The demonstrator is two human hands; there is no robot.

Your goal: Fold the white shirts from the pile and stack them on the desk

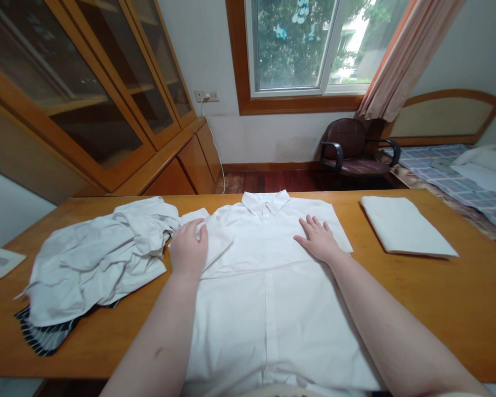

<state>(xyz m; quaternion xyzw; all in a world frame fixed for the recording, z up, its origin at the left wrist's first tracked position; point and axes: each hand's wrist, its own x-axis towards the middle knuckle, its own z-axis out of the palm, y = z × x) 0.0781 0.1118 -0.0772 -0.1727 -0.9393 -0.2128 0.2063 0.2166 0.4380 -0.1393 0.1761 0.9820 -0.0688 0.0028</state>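
A white collared shirt [235, 309] lies spread out in front of me, its collar at the far edge of the table and its lower part reaching toward my body. My left hand [189, 245] is at the shirt's left sleeve, fingers curled around the cloth and partly hidden behind the back of the hand. Loose folds of fabric show beside its thumb. On the right side of the chest, my right hand [317, 238] rests flat with its fingers spread, pressing on the cloth.
A crumpled heap of white clothes [103, 253] lies to the left, with a dark striped cloth [49, 333] under it. At right is a folded white garment [407, 226] on the wooden table [446, 309]. Beyond stand a chair [349, 143], a bed and a glass-fronted cabinet.
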